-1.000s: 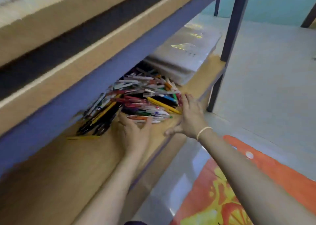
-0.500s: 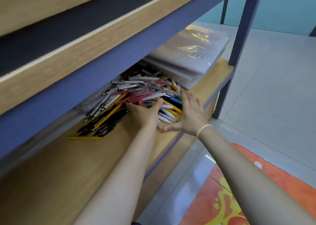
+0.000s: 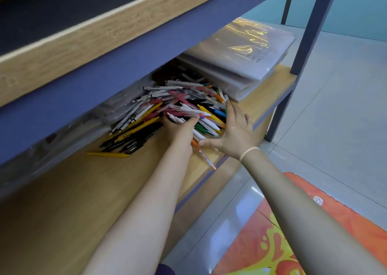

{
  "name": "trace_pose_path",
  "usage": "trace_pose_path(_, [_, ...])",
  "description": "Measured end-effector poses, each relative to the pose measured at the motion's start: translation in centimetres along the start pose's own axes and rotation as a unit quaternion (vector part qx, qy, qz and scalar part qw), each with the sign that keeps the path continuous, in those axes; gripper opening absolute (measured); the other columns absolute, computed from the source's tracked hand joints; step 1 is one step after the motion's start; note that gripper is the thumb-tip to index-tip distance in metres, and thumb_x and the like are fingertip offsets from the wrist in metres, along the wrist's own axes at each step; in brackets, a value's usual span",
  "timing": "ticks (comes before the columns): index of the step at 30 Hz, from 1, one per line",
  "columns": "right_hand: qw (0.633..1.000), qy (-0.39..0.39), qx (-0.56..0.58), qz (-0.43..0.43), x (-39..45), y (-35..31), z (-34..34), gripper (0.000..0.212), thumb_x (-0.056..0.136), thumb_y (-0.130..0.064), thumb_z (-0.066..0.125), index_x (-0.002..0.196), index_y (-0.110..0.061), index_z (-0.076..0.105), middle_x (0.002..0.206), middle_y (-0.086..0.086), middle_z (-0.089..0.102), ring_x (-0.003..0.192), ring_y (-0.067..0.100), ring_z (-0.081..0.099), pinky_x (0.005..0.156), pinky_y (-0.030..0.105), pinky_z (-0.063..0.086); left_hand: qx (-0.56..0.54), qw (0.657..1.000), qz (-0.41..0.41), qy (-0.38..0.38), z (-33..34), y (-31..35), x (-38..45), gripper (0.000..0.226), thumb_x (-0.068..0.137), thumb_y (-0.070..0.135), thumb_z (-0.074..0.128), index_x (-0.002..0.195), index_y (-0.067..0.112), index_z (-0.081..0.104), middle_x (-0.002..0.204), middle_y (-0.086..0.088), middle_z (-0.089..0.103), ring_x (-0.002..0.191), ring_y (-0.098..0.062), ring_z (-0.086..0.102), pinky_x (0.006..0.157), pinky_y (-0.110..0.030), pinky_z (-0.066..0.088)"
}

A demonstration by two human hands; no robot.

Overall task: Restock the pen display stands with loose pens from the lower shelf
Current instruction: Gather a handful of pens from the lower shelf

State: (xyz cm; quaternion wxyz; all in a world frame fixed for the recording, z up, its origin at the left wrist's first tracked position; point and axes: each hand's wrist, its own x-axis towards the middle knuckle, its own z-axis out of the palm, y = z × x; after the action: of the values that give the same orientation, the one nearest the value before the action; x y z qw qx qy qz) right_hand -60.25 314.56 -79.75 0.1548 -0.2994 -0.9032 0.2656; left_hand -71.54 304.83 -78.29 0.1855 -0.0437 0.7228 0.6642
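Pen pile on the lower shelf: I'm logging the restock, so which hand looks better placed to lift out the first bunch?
Left, probably. The left hand already curls round several pens in the pen pile, while the right hand lies flat and open against the pile's side, only bracing it.

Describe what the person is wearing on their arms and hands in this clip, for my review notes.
Both forearms are bare, with no sleeves in view and no gloves. The right hand has a thin, pale band, like an elastic hair tie or rubber band, around its wrist. The left hand shows no ring, watch or band on the parts visible. No markings show on either arm.
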Motion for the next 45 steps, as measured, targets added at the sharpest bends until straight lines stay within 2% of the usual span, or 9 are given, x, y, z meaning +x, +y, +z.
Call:
trace_pose_path(6, [1.000,-0.009,0.004,-0.001,-0.4,-0.4,0.0,0.150,0.043,-0.095,0.054,0.158,-0.013,0.004,0.165,0.006,0.008,0.150,0.023,0.006,0.123,0.048,0.001,-0.072,0.994,-0.015,-0.075,0.6,0.6,-0.8,0.111,0.044,0.041,0.098,0.142,0.023,0.050,0.131,0.002,0.065,0.120,-0.019,0.063,0.102,-0.042,0.053])
trace_pose_path(12, [0.997,0.047,0.066,-0.008,-0.4,0.0,0.7,0.148,0.044,-0.089,0.066,0.158,-0.026,-0.005,0.163,0.002,0.019,0.149,0.021,0.017,0.122,0.045,0.006,-0.096,0.989,0.007,-0.108,0.3,0.1,-0.5,0.101,0.054,0.023,0.095,0.144,0.018,0.048,0.133,-0.001,0.064,0.121,-0.018,0.063,0.102,-0.038,0.053])
trace_pose_path(16, [0.995,0.050,0.072,-0.040,-0.3,0.3,0.9,0.132,0.045,-0.094,0.056,0.156,-0.040,0.009,0.161,0.005,0.024,0.150,0.020,0.015,0.121,0.050,0.009,-0.098,0.989,-0.003,-0.112,0.2,0.4,-0.9,0.110,0.050,0.035,0.097,0.146,0.019,0.047,0.134,-0.004,0.064,0.119,-0.020,0.064,0.094,-0.038,0.058])
trace_pose_path(21, [0.995,0.057,0.049,-0.063,-0.6,0.6,1.6,0.112,0.050,-0.096,0.044,0.146,-0.040,0.042,0.163,0.002,0.021,0.150,0.026,0.017,0.120,0.051,0.008,-0.046,0.997,-0.045,-0.039,1.1,0.8,-1.0,0.105,0.070,0.048,0.088,0.155,0.023,0.031,0.152,-0.002,0.045,0.137,-0.025,0.047,0.108,-0.041,0.046])
trace_pose_path(24, [0.996,0.054,0.036,-0.059,-0.3,0.9,1.7,0.120,0.047,-0.104,0.033,0.149,-0.042,0.033,0.163,-0.005,0.020,0.150,0.026,0.019,0.119,0.051,0.012,-0.045,0.997,-0.056,-0.011,1.7,1.2,-1.0,0.102,0.069,0.046,0.090,0.151,0.022,0.035,0.149,-0.002,0.049,0.134,-0.024,0.051,0.108,-0.041,0.046])
trace_pose_path(28, [0.997,0.043,0.049,-0.049,-0.1,0.9,1.4,0.124,0.046,-0.100,0.045,0.154,-0.048,0.009,0.163,-0.009,0.021,0.149,0.024,0.020,0.120,0.047,0.012,-0.042,0.995,-0.088,-0.020,1.4,1.5,-0.5,0.093,0.067,0.035,0.093,0.144,0.016,0.046,0.139,-0.005,0.057,0.123,-0.026,0.059,0.100,-0.042,0.052])
trace_pose_path(31, [0.996,0.044,0.030,-0.065,-0.2,0.9,1.4,0.112,0.049,-0.103,0.036,0.149,-0.054,0.022,0.163,-0.008,0.019,0.150,0.028,0.018,0.120,0.050,0.010,-0.060,0.992,-0.100,-0.042,1.2,1.5,-0.3,0.079,0.066,0.027,0.093,0.132,0.014,0.052,0.123,-0.006,0.064,0.098,-0.023,0.066,0.077,-0.037,0.059])
trace_pose_path(38, [0.995,0.042,0.016,-0.091,-0.3,1.1,1.3,0.100,0.053,-0.103,0.027,0.140,-0.056,0.040,0.164,-0.005,0.018,0.149,0.033,0.015,0.117,0.044,0.005,-0.055,0.996,-0.064,-0.034,1.2,1.1,-0.4,0.098,0.072,0.034,0.090,0.153,0.026,0.034,0.151,-0.005,0.046,0.132,-0.030,0.052,0.104,-0.051,0.050])
trace_pose_path(45, [0.996,0.024,0.018,-0.089,-0.5,1.3,1.1,0.092,0.059,-0.101,0.025,0.140,-0.060,0.037,0.164,-0.008,0.015,0.151,0.030,0.009,0.115,0.037,-0.002,-0.037,0.996,-0.070,-0.045,0.4,1.1,-0.5,0.091,0.052,0.033,0.081,0.138,0.021,0.052,0.130,-0.009,0.064,0.112,-0.033,0.066,0.092,-0.052,0.057])
